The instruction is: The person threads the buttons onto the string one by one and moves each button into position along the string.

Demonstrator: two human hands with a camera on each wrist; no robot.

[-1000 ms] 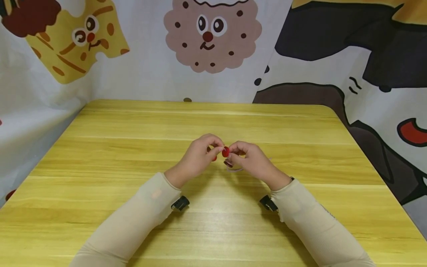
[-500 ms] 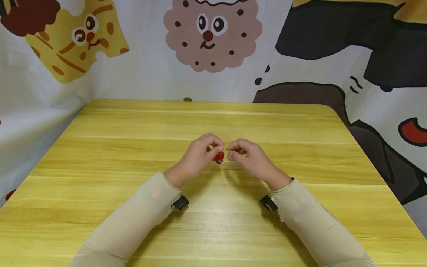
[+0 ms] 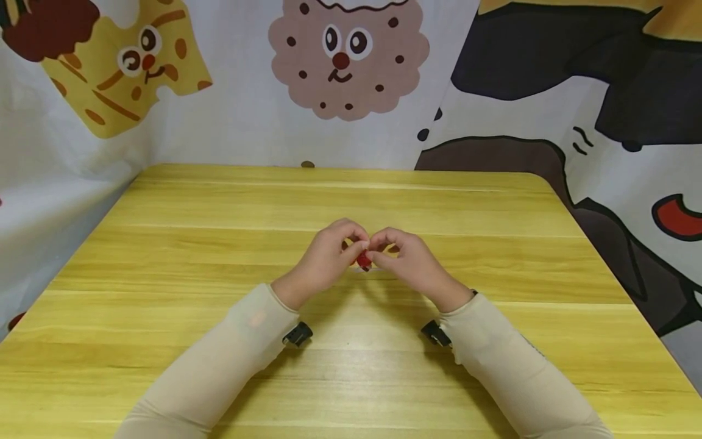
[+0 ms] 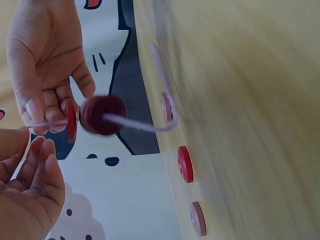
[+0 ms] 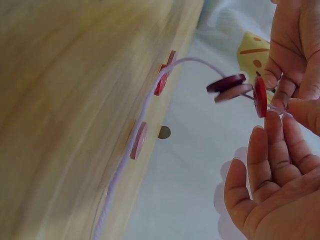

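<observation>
At the table's middle, my left hand (image 3: 327,256) and right hand (image 3: 410,263) meet at the fingertips. Both pinch a lilac cord (image 5: 116,181) near one end, thumb against finger. Threaded on it just below the fingers is a red button (image 5: 260,97), seen edge-on in the right wrist view. Farther along the cord hang a pink button (image 5: 234,93) and a dark maroon button (image 4: 102,116), close together. From the maroon one, the cord curves down to the tabletop. In the head view the fingers cover much of the threaded group.
On the wooden table (image 3: 351,366) lie another red button (image 4: 185,164) and two pink buttons, one nearer (image 4: 197,218) and one partly behind the cord. A white cloth (image 3: 230,122) with cartoon prints hangs behind the table.
The red button, first held up between both hands, has dropped lower under the left fingertips. My right hand drew away, then came back left to the cord at the left fingers.
</observation>
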